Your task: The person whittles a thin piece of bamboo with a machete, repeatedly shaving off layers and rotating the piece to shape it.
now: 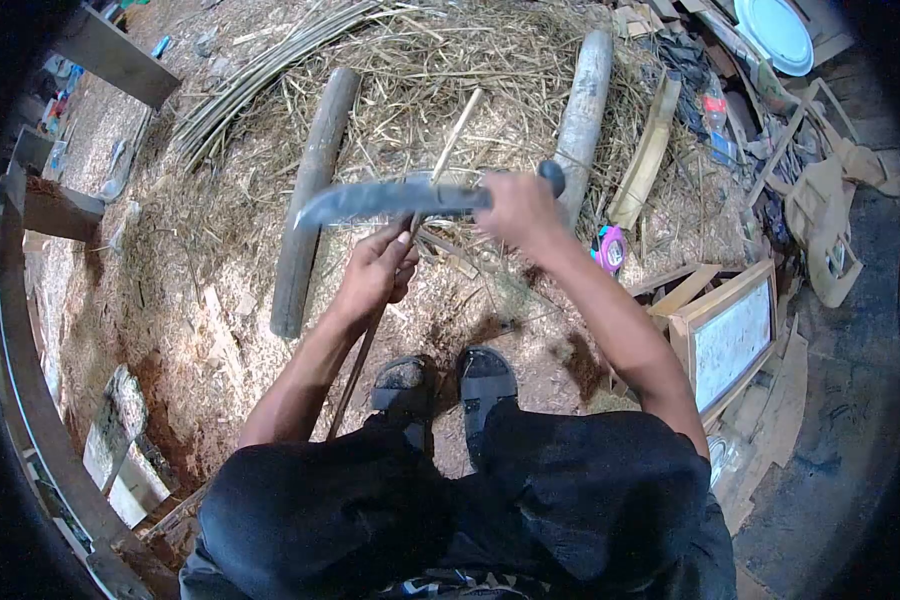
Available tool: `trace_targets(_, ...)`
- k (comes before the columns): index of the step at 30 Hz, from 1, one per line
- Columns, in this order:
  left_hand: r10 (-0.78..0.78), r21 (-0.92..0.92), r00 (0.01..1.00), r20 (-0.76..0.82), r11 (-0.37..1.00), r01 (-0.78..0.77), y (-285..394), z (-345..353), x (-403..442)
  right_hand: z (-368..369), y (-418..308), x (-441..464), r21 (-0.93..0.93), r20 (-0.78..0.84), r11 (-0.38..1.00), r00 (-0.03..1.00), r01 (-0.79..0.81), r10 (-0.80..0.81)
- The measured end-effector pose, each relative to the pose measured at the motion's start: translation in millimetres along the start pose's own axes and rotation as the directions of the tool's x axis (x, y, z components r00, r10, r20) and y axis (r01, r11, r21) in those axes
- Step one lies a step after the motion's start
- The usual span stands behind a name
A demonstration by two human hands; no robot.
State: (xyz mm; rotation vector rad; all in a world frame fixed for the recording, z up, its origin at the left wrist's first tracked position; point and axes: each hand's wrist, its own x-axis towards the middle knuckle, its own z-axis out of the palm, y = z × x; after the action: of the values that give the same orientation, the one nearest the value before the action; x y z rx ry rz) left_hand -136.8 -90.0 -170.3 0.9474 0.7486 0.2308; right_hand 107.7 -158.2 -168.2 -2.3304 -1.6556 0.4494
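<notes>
My right hand (520, 212) is wrapped round the dark handle of a machete (370, 200). Its broad blade points left and lies across a thin wooden stick (458, 135), somewhat blurred. Just below the blade, my left hand (378, 265) pinches the stick between thumb and fingers. The stick's pale, stripped end reaches up past the blade; its darker lower part runs down between my arm and my left leg. Whether the edge touches the stick, I cannot tell.
Two round logs (315, 200) (585, 110) lie on the shaving-covered ground, either side of my hands. Long thin sticks (260, 70) are bundled at upper left. A pink tape measure (608, 248) and a wooden-framed box (725, 335) are at right. Sandalled feet (487, 380) rest below.
</notes>
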Motion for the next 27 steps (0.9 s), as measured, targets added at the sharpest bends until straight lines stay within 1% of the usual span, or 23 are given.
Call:
trace_targets(1, -0.014, -0.026, 1.000, 0.008, 1.000, 0.014, -2, 1, -4, -5, 7, 7, -0.007, 0.037, 0.999, 0.998, -0.048, 0.048)
trace_targets(2, -0.007, -0.038, 0.999, 0.031, 0.999, 0.008, -2, -1, -7, -19, 12, 14, 0.018, 0.058, 0.967, 0.966, -0.252, 0.251)
trace_targets(3, -0.008, -0.037, 0.999, 0.031, 0.999, 0.009, -3, -1, -9, -16, 15, 13, 0.020, 0.058, 0.967, 0.966, -0.253, 0.251)
trace_targets(5, 0.002, -0.040, 1.000, 0.027, 0.999, -0.001, -3, 1, -7, -12, 20, 11, 0.005, -0.036, 0.988, 0.988, -0.153, 0.153)
trace_targets(7, 0.012, -0.033, 0.999, 0.052, 0.999, -0.011, -2, 0, -5, -5, 14, 7, -0.084, -0.031, 0.993, 0.996, 0.086, -0.089)
trace_targets(9, 0.003, -0.037, 0.998, 0.060, 0.999, -0.001, -8, 1, -6, -15, 16, 13, -0.069, -0.009, 0.995, 0.998, -0.069, 0.068)
trace_targets(10, -0.005, -0.017, 0.999, 0.039, 1.000, 0.005, -10, 1, -5, -14, 23, 17, -0.065, -0.004, 0.995, 0.998, -0.070, 0.070)
trace_targets(12, -0.008, 0.010, 1.000, 0.020, 1.000, 0.008, -8, 0, -6, -12, 39, 25, -0.081, -0.168, 0.975, 0.967, -0.208, 0.193)
trace_targets(13, -0.007, 0.009, 1.000, 0.022, 1.000, 0.006, -7, 0, -6, -11, 34, 25, -0.085, -0.173, 0.975, 0.967, -0.205, 0.188)
trace_targets(15, -0.004, 0.013, 0.999, 0.035, 1.000, 0.004, -3, -2, -3, -9, 21, 20, -0.128, -0.067, 0.991, 0.997, -0.032, 0.024)
trace_targets(16, 0.009, 0.039, 0.998, 0.055, 0.999, -0.011, -4, -4, -3, -14, 22, 20, -0.095, -0.034, 0.995, 0.999, -0.001, -0.002)
trace_targets(17, 0.008, 0.062, 0.998, 0.068, 0.998, -0.013, -8, -5, -8, -13, 31, 19, -0.092, -0.022, 0.996, 1.000, -0.002, 0.000)
trace_targets(18, 0.003, 0.068, 0.999, 0.045, 0.998, -0.006, -11, -5, -9, -14, 44, 24, -0.074, -0.113, 0.990, 0.987, -0.119, 0.111)
trace_targets(19, 0.008, 0.072, 0.999, 0.042, 0.997, -0.011, -10, -3, -8, -22, 44, 31, -0.045, -0.210, 0.972, 0.954, -0.230, 0.216)
trace_targets(20, -0.006, 0.098, 0.999, 0.032, 0.995, 0.003, -11, -2, -10, -24, 42, 32, -0.048, -0.145, 0.961, 0.954, -0.272, 0.263)
trace_targets(21, -0.003, 0.119, 1.000, 0.021, 0.993, 0.001, -9, -1, -8, -23, 35, 32, -0.049, -0.151, 0.962, 0.955, -0.267, 0.257)
trace_targets(23, -0.012, 0.094, 0.999, 0.041, 0.996, 0.008, -8, -4, -6, -19, 12, 15, 0.013, -0.009, 0.994, 0.994, -0.109, 0.110)
trace_targets(24, 0.013, 0.098, 0.999, 0.039, 0.995, -0.017, -10, -4, -2, -21, -1, 7, -0.080, 0.066, 0.997, 0.998, 0.010, -0.004)
trace_targets(25, 0.032, 0.098, 0.999, 0.033, 0.995, -0.035, -13, -5, -1, -19, 3, 10, -0.082, 0.069, 0.997, 0.998, 0.012, -0.006)
trace_targets(27, 0.032, 0.115, 0.999, 0.038, 0.993, -0.036, -18, -9, -6, -4, 19, 22, -0.088, -0.007, 0.981, 0.985, -0.175, 0.175)
